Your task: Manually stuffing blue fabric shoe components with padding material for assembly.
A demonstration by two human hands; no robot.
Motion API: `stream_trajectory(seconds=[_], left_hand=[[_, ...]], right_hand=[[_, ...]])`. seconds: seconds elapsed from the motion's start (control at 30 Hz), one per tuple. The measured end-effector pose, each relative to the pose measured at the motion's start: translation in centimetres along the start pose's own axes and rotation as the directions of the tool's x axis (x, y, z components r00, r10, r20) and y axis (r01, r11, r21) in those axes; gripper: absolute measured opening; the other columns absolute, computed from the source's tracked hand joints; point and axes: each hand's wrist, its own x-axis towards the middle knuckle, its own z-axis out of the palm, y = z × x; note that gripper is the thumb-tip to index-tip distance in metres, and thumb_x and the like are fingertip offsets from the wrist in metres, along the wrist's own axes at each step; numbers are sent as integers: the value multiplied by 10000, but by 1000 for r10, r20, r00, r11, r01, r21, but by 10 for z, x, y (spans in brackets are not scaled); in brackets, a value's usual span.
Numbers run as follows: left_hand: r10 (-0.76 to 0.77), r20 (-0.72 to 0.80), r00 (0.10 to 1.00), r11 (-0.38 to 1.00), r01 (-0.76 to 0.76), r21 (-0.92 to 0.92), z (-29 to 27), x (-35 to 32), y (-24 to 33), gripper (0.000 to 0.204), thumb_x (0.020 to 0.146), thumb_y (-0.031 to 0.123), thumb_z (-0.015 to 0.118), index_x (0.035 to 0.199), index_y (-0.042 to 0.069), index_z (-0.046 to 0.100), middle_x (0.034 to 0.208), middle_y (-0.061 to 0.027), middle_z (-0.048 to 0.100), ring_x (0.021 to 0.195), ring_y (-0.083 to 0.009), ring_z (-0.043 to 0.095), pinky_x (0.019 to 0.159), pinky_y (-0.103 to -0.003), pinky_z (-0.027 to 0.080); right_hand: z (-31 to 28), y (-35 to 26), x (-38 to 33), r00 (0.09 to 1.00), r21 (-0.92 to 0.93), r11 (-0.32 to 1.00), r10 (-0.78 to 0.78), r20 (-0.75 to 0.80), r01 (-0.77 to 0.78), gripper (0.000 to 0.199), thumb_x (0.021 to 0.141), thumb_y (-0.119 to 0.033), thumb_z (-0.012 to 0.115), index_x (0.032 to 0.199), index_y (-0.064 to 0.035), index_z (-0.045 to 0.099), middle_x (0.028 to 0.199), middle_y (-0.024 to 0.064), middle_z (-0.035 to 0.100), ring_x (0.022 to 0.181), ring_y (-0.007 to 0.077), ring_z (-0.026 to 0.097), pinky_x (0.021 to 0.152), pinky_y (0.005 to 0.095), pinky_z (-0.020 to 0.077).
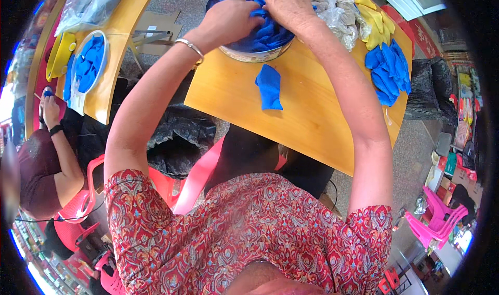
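Note:
Both my hands are over a round tin [258,55] heaped with blue fabric pieces [262,38] at the far edge of the wooden table. My left hand [231,21] is closed, its thumb and fingers curled on a blue fabric piece above the heap. Close beside it, my right hand [287,5] bends its fingers down onto the same blue cloth, closed on it; the fingertips are partly hidden. On the bare wood nearer me lies a single blue fabric piece [269,88], apart from both hands.
To the right on the table [317,123] lie clear plastic bags [335,14], yellow fabric pieces [375,22] and a blue pile [389,71]. At left, a person [44,165] sits by another table with a yellow container [61,56] and an oval tub [102,71] of blue pieces.

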Motion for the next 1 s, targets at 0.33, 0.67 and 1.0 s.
stream_trajectory(seconds=[0.33,0.67,1.0], left_hand=[[198,-395,897,978,-155,138,-52,-48,-2,218,811,183,727,988,72,669,856,-120,597,847,-310,615,739,-415,497],[55,80,995,998,-52,-42,-15,-31,0,176,890,213,587,878,54,662,852,-158,646,837,-336,633,725,-444,511],[112,-12,994,993,-111,37,-49,-43,9,130,856,188,640,825,64,660,770,-138,629,768,-336,638,653,-426,519]], right_hand=[[-33,-8,-2,965,-20,966,-258,-41,257,109,846,-112,535,825,-31,605,854,185,622,754,368,661,649,459,543],[4,9,12,833,-26,935,-303,463,355,232,820,-104,514,791,-32,732,856,241,671,805,352,686,704,435,547],[-56,3,7,913,1,946,-312,262,323,215,827,-119,515,818,-31,711,828,231,645,810,377,659,695,442,527]])
